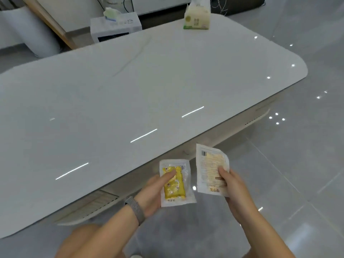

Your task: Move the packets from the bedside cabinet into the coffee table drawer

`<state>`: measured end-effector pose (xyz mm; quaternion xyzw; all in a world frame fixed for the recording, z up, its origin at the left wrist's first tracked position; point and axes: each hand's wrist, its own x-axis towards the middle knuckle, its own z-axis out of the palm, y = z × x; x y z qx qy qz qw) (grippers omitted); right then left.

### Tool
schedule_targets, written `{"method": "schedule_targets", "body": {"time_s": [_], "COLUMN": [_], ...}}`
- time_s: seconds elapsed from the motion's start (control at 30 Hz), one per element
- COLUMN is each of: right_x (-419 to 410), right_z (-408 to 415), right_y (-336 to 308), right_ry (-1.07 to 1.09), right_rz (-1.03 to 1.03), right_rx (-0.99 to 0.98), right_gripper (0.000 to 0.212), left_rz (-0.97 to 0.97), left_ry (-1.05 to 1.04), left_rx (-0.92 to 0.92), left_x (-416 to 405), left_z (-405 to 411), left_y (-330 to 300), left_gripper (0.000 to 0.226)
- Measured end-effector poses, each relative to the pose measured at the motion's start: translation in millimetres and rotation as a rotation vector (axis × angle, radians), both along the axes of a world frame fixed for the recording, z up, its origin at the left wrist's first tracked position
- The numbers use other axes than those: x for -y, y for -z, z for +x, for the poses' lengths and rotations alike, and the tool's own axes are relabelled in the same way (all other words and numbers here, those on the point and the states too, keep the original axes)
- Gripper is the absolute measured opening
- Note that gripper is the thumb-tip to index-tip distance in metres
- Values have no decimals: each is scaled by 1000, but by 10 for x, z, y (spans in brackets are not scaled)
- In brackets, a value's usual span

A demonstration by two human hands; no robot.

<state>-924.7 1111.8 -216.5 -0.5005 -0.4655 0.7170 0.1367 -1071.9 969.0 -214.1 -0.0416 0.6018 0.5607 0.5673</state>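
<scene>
Now my left hand (154, 192) grips a clear packet with a yellow sachet inside (176, 184), thumb laid across its front and the other fingers curled behind it. My right hand (235, 190) pinches a larger white packet (209, 168), printed side up, thumb on its face, fingers hidden underneath. Both packets sit in the lower middle of the frame, just beside each other but apart, held over the grey tiled floor (297, 164) near the front edge of the glossy white desk (130, 86). A woven band (135, 209) circles my left wrist. At the far end of the desk, top of frame, stands a tissue pack (197, 17).
</scene>
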Motion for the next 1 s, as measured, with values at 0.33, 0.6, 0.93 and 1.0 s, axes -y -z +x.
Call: {"method": "schedule_targets", "body": {"time_s": [0.33, 0.6, 0.93, 1.0], "right_x": [444, 232, -484, -520], "right_z": [-239, -558, -1038, -1044], "right_y": [619, 682, 1362, 1353], "right_ry": [-129, -188, -534, -537], "right_rz": [110, 324, 1186, 1211], "right_rx": [-180, -67, 221, 199], "right_gripper": [21, 27, 17, 11], "left_rz": [114, 55, 113, 126], "left_ry": [-164, -309, -299, -269], "left_rx": [-111, -209, -109, -126], "left_x": [-216, 1, 340, 371], "left_z": [262, 214, 411, 500], "left_y": [166, 103, 97, 82], "left_gripper": [22, 18, 23, 25]}}
